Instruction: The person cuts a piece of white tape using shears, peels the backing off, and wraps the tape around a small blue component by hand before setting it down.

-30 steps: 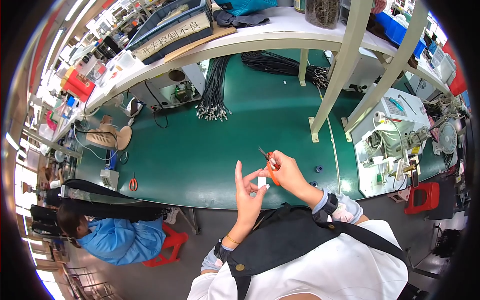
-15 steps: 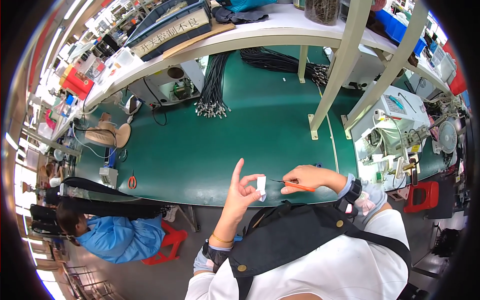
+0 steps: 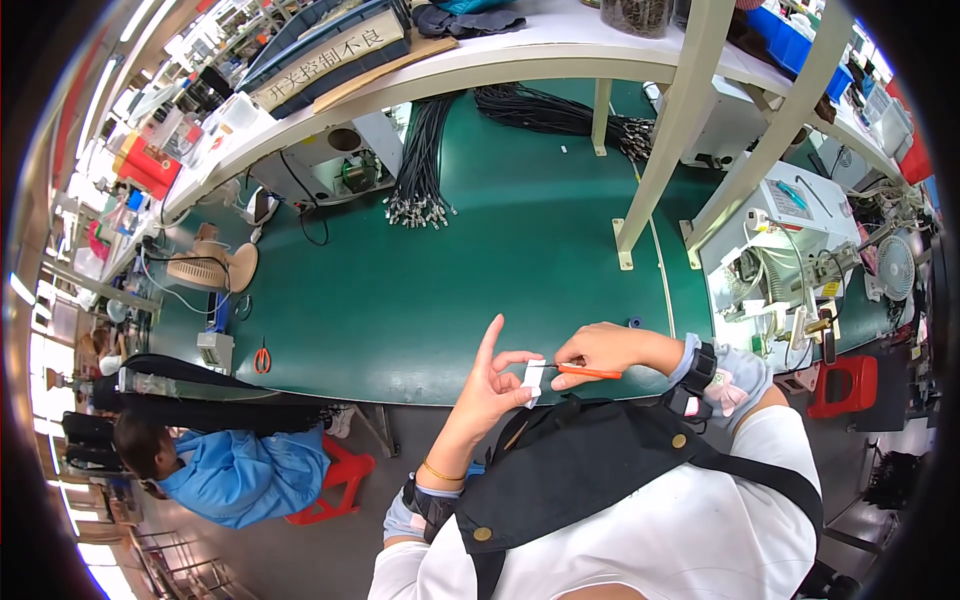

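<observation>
My left hand (image 3: 483,394) pinches a small folded white strip (image 3: 533,384), perhaps paper or a label, between thumb and fingers, with the index finger pointing up. In my right hand (image 3: 606,350) are orange-handled scissors (image 3: 592,372). Their thin dark blades point left and reach the top part of the strip; whether they cut into it cannot be made out. Both hands are over the near edge of the green table (image 3: 430,300).
Bundles of black cables (image 3: 420,165) lie at the back under a white shelf. Other orange-handled scissors (image 3: 262,357) and a beige fan (image 3: 225,268) are at left. A shelf post (image 3: 660,150) and a machine (image 3: 785,225) stand right. A seated person in blue (image 3: 245,475) is at left.
My right hand has brought the scissors left, and their blades now meet the white strip. My left hand has shifted slightly right with the strip, which has tilted.
</observation>
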Demonstrator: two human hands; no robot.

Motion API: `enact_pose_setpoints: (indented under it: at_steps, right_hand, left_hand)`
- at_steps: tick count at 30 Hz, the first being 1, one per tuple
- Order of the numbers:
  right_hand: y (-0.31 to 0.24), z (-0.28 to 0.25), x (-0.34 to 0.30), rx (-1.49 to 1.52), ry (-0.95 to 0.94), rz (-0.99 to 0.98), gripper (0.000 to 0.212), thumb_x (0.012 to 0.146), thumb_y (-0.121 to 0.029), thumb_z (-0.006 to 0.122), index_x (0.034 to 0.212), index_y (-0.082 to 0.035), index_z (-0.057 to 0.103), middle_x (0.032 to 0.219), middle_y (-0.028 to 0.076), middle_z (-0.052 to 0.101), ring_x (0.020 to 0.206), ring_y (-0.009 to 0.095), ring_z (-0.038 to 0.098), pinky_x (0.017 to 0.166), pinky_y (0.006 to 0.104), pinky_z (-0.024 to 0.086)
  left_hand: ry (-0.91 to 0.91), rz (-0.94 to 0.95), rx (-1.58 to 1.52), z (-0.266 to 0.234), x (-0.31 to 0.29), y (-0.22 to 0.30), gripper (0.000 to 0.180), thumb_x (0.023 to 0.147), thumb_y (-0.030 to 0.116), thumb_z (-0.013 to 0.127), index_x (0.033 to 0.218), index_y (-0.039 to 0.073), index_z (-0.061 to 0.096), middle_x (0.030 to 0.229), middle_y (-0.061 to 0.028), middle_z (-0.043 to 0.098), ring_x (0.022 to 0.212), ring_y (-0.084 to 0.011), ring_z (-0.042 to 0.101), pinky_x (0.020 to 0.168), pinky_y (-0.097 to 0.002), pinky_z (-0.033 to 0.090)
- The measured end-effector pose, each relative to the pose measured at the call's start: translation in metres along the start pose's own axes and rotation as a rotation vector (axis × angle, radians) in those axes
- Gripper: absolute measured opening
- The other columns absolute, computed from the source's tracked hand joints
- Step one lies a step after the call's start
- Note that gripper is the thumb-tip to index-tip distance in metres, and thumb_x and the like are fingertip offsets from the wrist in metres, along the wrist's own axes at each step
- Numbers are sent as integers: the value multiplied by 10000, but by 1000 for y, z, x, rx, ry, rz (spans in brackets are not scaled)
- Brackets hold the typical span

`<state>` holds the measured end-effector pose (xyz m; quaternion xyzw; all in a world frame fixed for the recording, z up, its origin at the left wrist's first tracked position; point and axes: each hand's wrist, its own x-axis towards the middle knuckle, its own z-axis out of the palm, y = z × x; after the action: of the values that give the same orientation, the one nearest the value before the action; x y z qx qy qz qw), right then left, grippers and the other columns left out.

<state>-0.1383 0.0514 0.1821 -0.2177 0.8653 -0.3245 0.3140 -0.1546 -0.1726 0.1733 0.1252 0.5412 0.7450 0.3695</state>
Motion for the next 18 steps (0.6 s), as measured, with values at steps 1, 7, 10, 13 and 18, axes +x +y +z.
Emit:
enact_pose_setpoints:
  at_steps: [1, 7, 10, 13, 18]
  right_hand:
    - [0, 1, 0, -6, 7, -4, 581, 779, -627, 480, 746, -61, 608, 570, 82, 523, 564, 245, 515, 515, 359, 372]
    - [0, 6, -2, -17, 68, 5, 579, 767, -621, 504, 693, -58, 611, 533, 83, 510, 539, 253, 514, 505, 361, 378]
    - [2, 7, -3, -39, 58, 28, 582, 754, -619, 526, 638, -55, 611, 497, 82, 496, 510, 256, 507, 495, 360, 378]
    - [9, 11, -2, -19, 98, 9, 582, 747, -618, 536, 615, -57, 612, 481, 81, 487, 500, 255, 502, 492, 359, 376]
    - [13, 15, -5, -33, 99, 39, 558, 749, -608, 542, 644, -64, 611, 508, 80, 507, 514, 253, 508, 495, 357, 378]
  left_hand:
    - [-1, -4, 5, 1, 0, 0, 964, 705, -87, 626, 1408, 150, 11, 1099, -152, 521, 651, -72, 539, 593, -203, 477]
    - [-1, -20, 15, 3, 1, -1, 953, 709, -99, 607, 1408, 152, 9, 1097, -149, 522, 646, -74, 540, 591, -205, 480]
    - [-11, -30, -5, 0, 2, -5, 977, 702, -67, 657, 1408, 159, 21, 1089, -152, 526, 648, -69, 533, 595, -207, 483]
    - [-16, -40, -8, 0, 3, -5, 972, 703, -66, 657, 1408, 158, 26, 1090, -153, 528, 653, -69, 537, 598, -207, 483]
    - [-25, -67, -31, -1, 3, -6, 964, 705, -55, 665, 1407, 147, 35, 1100, -156, 528, 653, -74, 540, 609, -213, 487]
